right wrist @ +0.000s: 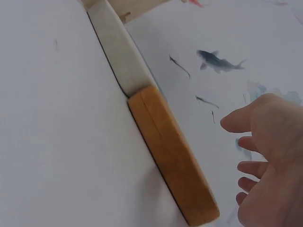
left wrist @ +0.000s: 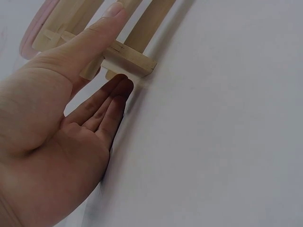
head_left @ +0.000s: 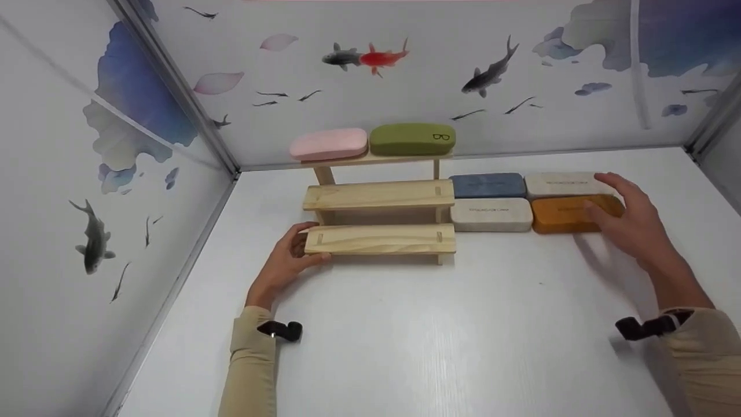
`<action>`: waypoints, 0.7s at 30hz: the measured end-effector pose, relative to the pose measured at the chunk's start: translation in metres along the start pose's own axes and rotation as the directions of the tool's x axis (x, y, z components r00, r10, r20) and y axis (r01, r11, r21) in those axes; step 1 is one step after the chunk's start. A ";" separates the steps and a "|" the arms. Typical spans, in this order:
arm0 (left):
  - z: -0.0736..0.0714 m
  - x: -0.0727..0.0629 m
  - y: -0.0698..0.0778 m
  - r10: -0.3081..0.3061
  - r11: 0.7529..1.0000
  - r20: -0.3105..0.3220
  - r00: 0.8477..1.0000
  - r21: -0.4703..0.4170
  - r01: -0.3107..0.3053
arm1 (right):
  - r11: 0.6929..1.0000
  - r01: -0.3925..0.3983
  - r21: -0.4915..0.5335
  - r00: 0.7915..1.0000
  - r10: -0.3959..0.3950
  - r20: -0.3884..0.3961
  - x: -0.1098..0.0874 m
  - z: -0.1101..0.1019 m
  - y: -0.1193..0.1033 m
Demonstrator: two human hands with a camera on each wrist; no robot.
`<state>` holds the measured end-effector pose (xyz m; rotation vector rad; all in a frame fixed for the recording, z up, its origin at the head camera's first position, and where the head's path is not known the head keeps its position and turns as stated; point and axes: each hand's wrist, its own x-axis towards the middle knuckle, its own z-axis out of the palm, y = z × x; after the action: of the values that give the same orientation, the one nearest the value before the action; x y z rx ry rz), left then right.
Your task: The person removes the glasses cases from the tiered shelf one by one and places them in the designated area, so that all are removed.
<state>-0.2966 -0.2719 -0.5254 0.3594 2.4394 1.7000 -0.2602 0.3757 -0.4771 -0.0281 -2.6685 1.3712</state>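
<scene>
A three-step wooden rack (head_left: 379,240) stands on the table, and my left hand (head_left: 288,259) holds the left end of its lowest step. In the left wrist view the thumb (left wrist: 90,45) lies along the step, while the other fingers are by the end of the rack. My right hand (head_left: 634,223), thumb and fingers spread, hovers over the right end of an orange glasses case (head_left: 564,214). The right wrist view shows a gap between that hand (right wrist: 277,156) and the orange case (right wrist: 173,158).
On the top step sit a pink glasses case (head_left: 329,144) and a green one (head_left: 411,139) with a glasses print. A blue case (head_left: 489,185) and two off-white cases, one in front (head_left: 491,215) and one behind (head_left: 564,184), lie beside the orange one. Printed walls enclose the white table (head_left: 405,347).
</scene>
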 end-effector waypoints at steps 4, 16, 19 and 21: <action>0.000 0.000 0.001 0.000 1.000 -0.002 1.000 0.006 0.000 | 0.999 0.028 0.017 1.000 -0.028 -0.012 0.002 0.016 -0.022; 0.000 -0.001 0.000 -0.015 1.000 -0.015 1.000 0.007 0.015 | 0.976 0.193 0.097 0.980 -0.197 0.040 0.018 0.084 -0.068; 0.000 -0.001 0.001 -0.022 1.000 -0.012 1.000 0.009 0.023 | 0.962 0.242 0.127 0.968 -0.249 0.040 0.026 0.099 -0.078; 0.000 0.000 0.001 -0.025 1.000 -0.013 1.000 0.008 0.025 | 0.953 0.259 0.157 0.962 -0.269 0.044 0.030 0.108 -0.085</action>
<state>-0.2962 -0.2721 -0.5243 0.3182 2.4501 1.6873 -0.3006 0.2418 -0.4669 0.3820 -2.4963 1.4981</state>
